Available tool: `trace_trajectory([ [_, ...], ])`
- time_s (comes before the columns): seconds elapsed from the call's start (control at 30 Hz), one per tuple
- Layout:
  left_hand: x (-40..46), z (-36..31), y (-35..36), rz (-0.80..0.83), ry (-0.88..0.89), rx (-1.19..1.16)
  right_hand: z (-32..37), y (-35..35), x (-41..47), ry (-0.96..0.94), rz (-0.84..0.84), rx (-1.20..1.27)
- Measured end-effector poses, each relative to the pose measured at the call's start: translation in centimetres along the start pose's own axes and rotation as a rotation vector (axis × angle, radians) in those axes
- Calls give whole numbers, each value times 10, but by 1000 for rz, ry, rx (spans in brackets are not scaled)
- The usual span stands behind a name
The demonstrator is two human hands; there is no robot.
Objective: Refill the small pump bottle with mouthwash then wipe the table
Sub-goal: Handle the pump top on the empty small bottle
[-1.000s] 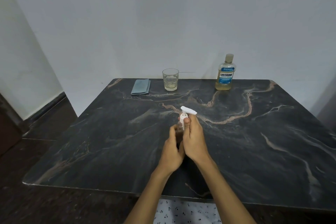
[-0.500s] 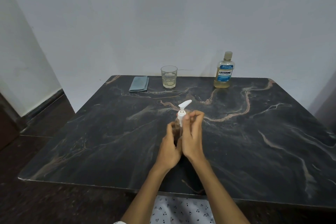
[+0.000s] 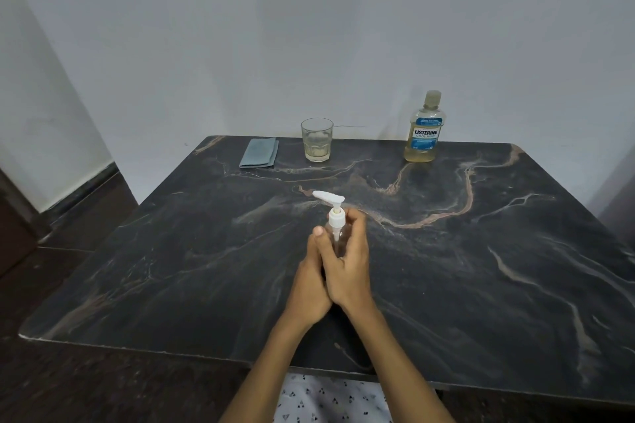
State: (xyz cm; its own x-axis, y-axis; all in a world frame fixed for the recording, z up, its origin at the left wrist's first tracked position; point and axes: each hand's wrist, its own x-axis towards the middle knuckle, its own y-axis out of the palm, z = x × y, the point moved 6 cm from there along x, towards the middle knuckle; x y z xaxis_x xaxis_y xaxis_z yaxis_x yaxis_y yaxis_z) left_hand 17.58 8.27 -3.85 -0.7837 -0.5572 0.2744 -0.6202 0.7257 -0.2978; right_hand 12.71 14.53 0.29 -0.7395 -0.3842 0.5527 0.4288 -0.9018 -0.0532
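Where the dark marble table [image 3: 481, 285] meets the wall stand a mouthwash bottle [image 3: 423, 129], a glass [image 3: 316, 140] and a folded cloth [image 3: 259, 152], well apart from the hands. Mid-table, the left hand [image 3: 309, 285] and right hand [image 3: 347, 261] wrap around the clear pump bottle [image 3: 336, 220], hiding its body; only the white pump shows
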Motion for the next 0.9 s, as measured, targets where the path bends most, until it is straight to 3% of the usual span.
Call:
trace_trajectory([
  [0.9,-5,-8,-4,-6,14,17,0,-2,5,-1,-26,36],
])
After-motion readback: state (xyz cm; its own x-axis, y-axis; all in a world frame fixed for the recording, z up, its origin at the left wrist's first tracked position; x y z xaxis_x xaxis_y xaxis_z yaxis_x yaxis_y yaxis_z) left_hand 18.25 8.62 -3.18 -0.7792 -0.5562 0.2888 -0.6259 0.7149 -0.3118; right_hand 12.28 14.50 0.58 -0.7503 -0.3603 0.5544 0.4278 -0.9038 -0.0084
